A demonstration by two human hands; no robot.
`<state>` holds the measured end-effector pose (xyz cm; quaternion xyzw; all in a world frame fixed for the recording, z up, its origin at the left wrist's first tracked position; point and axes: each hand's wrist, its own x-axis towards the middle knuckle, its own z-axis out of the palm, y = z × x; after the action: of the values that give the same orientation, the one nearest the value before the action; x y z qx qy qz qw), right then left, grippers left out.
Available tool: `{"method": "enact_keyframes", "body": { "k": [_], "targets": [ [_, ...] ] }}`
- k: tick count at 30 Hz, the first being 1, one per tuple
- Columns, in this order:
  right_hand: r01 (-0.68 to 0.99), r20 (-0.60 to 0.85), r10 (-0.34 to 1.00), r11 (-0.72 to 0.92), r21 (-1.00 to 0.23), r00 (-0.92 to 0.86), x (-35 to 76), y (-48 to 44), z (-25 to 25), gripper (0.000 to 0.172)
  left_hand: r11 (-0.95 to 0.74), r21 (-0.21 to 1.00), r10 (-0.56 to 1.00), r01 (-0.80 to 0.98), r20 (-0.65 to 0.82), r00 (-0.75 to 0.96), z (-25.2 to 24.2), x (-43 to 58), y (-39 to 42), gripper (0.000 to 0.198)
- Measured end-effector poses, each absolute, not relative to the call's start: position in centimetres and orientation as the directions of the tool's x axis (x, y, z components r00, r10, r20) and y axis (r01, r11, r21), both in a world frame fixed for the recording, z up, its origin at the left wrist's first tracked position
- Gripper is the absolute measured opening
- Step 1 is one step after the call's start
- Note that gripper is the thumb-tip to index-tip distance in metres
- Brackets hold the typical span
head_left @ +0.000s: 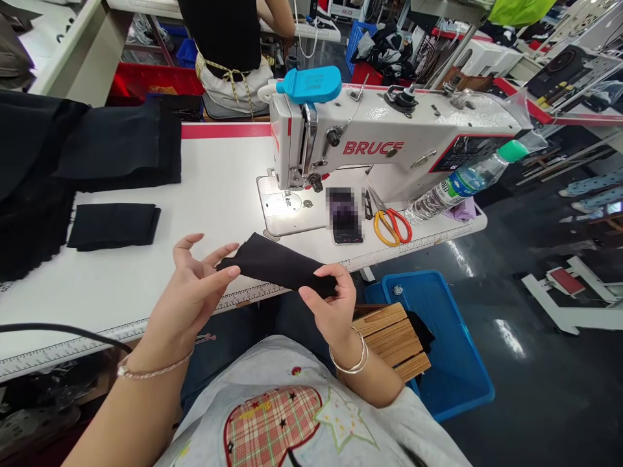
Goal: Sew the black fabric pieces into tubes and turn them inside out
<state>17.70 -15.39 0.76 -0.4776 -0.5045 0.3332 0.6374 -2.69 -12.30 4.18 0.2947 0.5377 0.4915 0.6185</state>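
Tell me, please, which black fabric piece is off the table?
The strip between left hand and right hand; the folded piece and pile lie on the table.

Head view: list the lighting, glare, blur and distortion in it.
Head view: the lamp of the sewing machine burns out the needle plate; glare streaks the dark floor; the phone is pixelated; the black cloth shows almost no texture; the table edge curves from the wide lens.

Position: worn on the person's head.
Facing: forward and down, over the white table [214, 188].
Nearness: close above left hand [192, 292] and right hand [333, 305]; sewing machine [389, 149] just beyond.
Far: another person [228, 39].
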Motion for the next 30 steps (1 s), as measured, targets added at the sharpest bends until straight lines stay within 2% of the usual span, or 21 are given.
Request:
{"method": "enact_keyframes", "body": {
  "k": [2,4,9,14,16,19,22,26,30],
  "targets": [
    [0.084,0.331,0.905,0.320,-0.944,0.268,17.7,-15.4,0.9,0.021,0.463,0.818,0.884,-0.342,-0.456,0.105,4.2,-2.8,-12.3,0.095],
    [0.105,0.332,0.905,0.315,-0.943,0.265,17.6,-15.5,1.0,0.020,0.495,0.799,0.869,-0.341,-0.451,0.204,4.5,-2.9,-12.5,0.090],
    [0.083,0.297,0.927,0.285,-0.955,0.229,17.4,-15.7,1.1,0.020,0.319,0.914,0.947,-0.251,-0.299,0.117,6.4,-2.2,-13.5,0.091],
    [0.048,0.305,0.933,0.302,-0.952,0.190,17.4,-15.9,1.0,0.021,0.276,0.959,0.961,0.058,-0.275,-0.021,7.5,-1.7,-14.0,0.091],
    [0.034,0.302,0.941,0.300,-0.953,0.153,17.4,-15.9,1.0,0.024,0.266,0.955,0.964,0.130,-0.262,-0.042,7.3,-1.9,-14.0,0.083],
    [0.036,0.278,0.955,0.275,-0.961,0.107,17.5,-15.9,0.9,0.029,0.282,0.935,0.956,0.214,-0.292,0.017,6.7,-2.5,-13.9,0.059],
    [0.037,0.246,0.965,0.244,-0.969,0.089,17.6,-15.9,0.9,0.027,0.284,0.916,0.952,0.284,-0.305,0.031,6.1,-2.9,-13.8,0.043],
    [0.044,0.214,0.971,0.210,-0.977,0.106,17.8,-15.8,1.0,0.020,0.268,0.901,0.956,0.341,-0.292,0.021,5.8,-2.9,-13.9,0.034],
    [0.088,0.230,0.970,0.223,-0.971,0.079,17.9,-15.7,1.0,0.028,0.260,0.908,0.956,0.329,-0.291,0.047,5.7,-2.8,-13.8,0.030]
  ]
}}
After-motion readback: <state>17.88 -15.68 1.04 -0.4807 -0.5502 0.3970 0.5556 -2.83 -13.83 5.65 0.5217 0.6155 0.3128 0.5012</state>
